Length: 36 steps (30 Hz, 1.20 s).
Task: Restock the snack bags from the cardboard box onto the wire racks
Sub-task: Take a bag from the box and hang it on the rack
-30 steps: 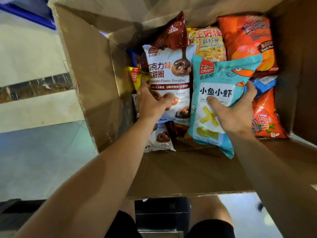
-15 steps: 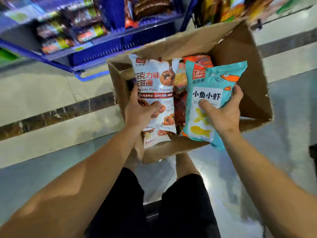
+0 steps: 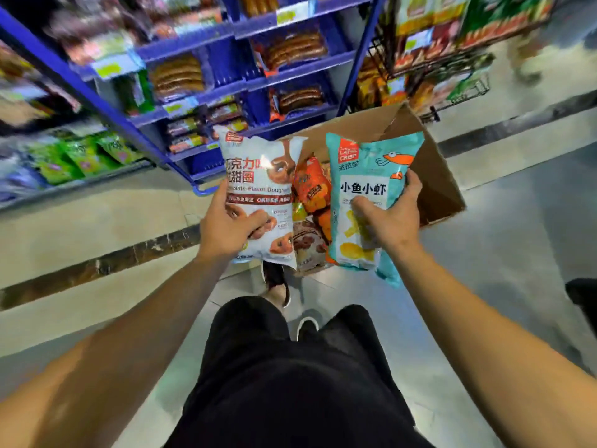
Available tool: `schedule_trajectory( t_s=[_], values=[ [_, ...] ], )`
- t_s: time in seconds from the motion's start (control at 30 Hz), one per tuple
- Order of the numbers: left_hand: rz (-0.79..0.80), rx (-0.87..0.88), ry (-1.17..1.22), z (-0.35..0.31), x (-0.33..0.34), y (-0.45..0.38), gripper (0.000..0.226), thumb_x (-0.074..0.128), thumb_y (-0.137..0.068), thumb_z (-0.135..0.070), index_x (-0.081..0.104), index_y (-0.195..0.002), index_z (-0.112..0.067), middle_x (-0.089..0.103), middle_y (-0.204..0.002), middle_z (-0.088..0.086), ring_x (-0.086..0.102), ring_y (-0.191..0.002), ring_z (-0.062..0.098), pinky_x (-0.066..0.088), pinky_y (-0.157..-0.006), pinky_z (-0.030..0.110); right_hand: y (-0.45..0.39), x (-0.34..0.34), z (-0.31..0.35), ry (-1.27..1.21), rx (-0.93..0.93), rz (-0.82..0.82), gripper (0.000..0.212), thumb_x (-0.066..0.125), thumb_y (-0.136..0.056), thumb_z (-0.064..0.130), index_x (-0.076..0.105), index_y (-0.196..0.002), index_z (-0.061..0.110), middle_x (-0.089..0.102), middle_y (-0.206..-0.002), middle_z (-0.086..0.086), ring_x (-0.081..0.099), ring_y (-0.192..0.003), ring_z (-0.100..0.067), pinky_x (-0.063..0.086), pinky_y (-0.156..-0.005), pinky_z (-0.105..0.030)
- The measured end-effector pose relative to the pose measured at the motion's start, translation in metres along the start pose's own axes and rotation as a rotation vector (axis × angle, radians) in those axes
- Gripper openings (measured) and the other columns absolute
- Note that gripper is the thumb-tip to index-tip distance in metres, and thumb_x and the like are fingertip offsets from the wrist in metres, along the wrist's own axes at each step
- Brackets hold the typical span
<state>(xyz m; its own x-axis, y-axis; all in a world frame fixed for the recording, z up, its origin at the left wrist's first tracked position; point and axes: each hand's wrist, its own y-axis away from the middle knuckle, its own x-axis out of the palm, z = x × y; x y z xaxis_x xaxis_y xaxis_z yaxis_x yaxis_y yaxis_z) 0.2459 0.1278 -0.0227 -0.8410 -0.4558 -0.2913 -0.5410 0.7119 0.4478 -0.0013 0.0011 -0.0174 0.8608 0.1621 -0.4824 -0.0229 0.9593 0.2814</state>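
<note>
My left hand (image 3: 231, 226) grips a white chocolate-doughnut snack bag (image 3: 258, 176) by its lower half, held upright above the open cardboard box (image 3: 439, 179). My right hand (image 3: 392, 215) grips a teal fish-and-shrimp crisp bag (image 3: 365, 163) beside it, thumb across the front. Between the two bags, orange snack bags (image 3: 311, 189) and a brown-patterned one (image 3: 307, 244) lie inside the box on the floor. A black wire rack (image 3: 452, 59) with snack packs stands at the upper right, blurred.
Blue store shelving (image 3: 258, 82) with sausage packs fills the top centre. Green packs (image 3: 80, 156) sit on a low shelf at the left. Polished floor surrounds the box; my black shorts and shoes (image 3: 307, 326) are below.
Both hands lifted their bags up out of the box. The view pulled back and up, so the box shrank and the shelves and wire rack came into sight.
</note>
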Motion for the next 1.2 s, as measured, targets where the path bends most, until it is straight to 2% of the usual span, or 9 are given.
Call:
schedule_trajectory(
  t_s=[0.13, 0.33, 0.53, 0.67, 0.8, 0.93, 1.07, 1.13, 1.2],
  values=[
    [-0.108, 0.039, 0.063, 0.021, -0.041, 0.059, 0.067, 0.083, -0.078, -0.011, 0.054, -0.135, -0.030, 0.074, -0.103, -0.004, 0.071, -0.083, 0.007, 0.053, -0.061, 0.020, 0.041, 0.009, 0.010, -0.048, -0.104, 0.087, 0.089, 0.083, -0.076, 0.016, 0.027, -0.146, 0.022, 0.065, -0.108, 0.016, 0.062, -0.083, 0.016, 0.050, -0.078, -0.008],
    [-0.278, 0.027, 0.134, 0.049, -0.124, 0.143, 0.074, 0.088, -0.070, -0.023, 0.053, -0.134, -0.038, 0.075, -0.107, 0.002, 0.074, -0.090, 0.030, 0.060, -0.083, 0.054, 0.112, 0.051, 0.046, -0.079, -0.211, 0.272, 0.097, 0.085, -0.066, 0.030, 0.029, -0.145, 0.025, 0.067, -0.121, 0.009, 0.068, -0.103, -0.003, 0.056, -0.097, -0.042],
    [-0.555, 0.049, 0.207, 0.082, -0.223, 0.206, 0.074, 0.087, -0.074, -0.015, 0.053, -0.137, -0.032, 0.074, -0.108, -0.007, 0.070, -0.094, 0.010, 0.056, -0.079, 0.023, 0.185, 0.129, 0.108, 0.013, -0.376, 0.455, 0.092, 0.087, -0.069, 0.025, 0.029, -0.140, 0.029, 0.065, -0.126, 0.001, 0.066, -0.106, -0.010, 0.055, -0.097, -0.041],
    [-0.691, 0.075, 0.262, 0.111, -0.310, 0.234, 0.070, 0.087, -0.074, -0.014, 0.055, -0.133, -0.035, 0.073, -0.106, -0.013, 0.069, -0.094, 0.005, 0.057, -0.083, 0.029, 0.243, 0.207, 0.158, 0.020, -0.499, 0.559, 0.092, 0.086, -0.075, 0.019, 0.028, -0.147, 0.022, 0.063, -0.126, 0.005, 0.063, -0.109, -0.013, 0.050, -0.099, -0.037],
    [-0.783, 0.077, 0.275, 0.138, -0.409, 0.256, 0.065, 0.084, -0.078, -0.011, 0.052, -0.129, -0.035, 0.070, -0.104, -0.016, 0.066, -0.091, 0.001, 0.054, -0.078, 0.022, 0.307, 0.300, 0.198, -0.031, -0.536, 0.656, 0.090, 0.085, -0.077, 0.015, 0.028, -0.146, 0.023, 0.061, -0.112, 0.017, 0.062, -0.097, 0.004, 0.049, -0.089, -0.029],
    [-0.861, 0.052, 0.225, 0.169, -0.505, 0.275, 0.075, 0.086, -0.076, -0.020, 0.050, -0.140, -0.035, 0.073, -0.105, -0.008, 0.065, -0.082, 0.006, 0.055, -0.075, 0.028, 0.370, 0.387, 0.237, -0.067, -0.557, 0.731, 0.092, 0.085, -0.077, 0.016, 0.026, -0.148, 0.021, 0.061, -0.125, 0.006, 0.063, -0.109, -0.012, 0.050, -0.094, -0.032],
    [-0.936, 0.039, 0.229, 0.186, -0.585, 0.286, 0.072, 0.085, -0.077, -0.018, 0.051, -0.137, -0.037, 0.073, -0.100, -0.015, 0.069, -0.085, 0.003, 0.057, -0.071, 0.021, 0.421, 0.457, 0.275, -0.087, -0.583, 0.778, 0.081, 0.085, -0.078, 0.014, 0.034, -0.142, 0.021, 0.062, -0.112, 0.014, 0.063, -0.095, 0.001, 0.044, -0.070, -0.004],
    [-0.984, 0.045, 0.238, 0.192, -0.622, 0.286, 0.068, 0.084, -0.078, -0.015, 0.053, -0.135, -0.034, 0.073, -0.091, -0.020, 0.069, -0.081, -0.002, 0.056, -0.069, 0.016, 0.441, 0.492, 0.296, -0.076, -0.596, 0.816, 0.070, 0.085, -0.078, 0.015, 0.040, -0.130, 0.030, 0.064, -0.108, 0.018, 0.062, -0.090, 0.008, 0.049, -0.074, -0.010],
    [-1.021, 0.047, 0.225, 0.196, -0.660, 0.283, 0.069, 0.085, -0.077, -0.017, 0.053, -0.135, -0.036, 0.073, -0.095, -0.020, 0.068, -0.083, -0.006, 0.055, -0.074, 0.014, 0.458, 0.527, 0.318, -0.070, -0.600, 0.854, 0.067, 0.085, -0.078, 0.019, 0.041, -0.125, 0.035, 0.066, -0.112, 0.014, 0.066, -0.096, -0.004, 0.052, -0.083, -0.028]
  ],
)
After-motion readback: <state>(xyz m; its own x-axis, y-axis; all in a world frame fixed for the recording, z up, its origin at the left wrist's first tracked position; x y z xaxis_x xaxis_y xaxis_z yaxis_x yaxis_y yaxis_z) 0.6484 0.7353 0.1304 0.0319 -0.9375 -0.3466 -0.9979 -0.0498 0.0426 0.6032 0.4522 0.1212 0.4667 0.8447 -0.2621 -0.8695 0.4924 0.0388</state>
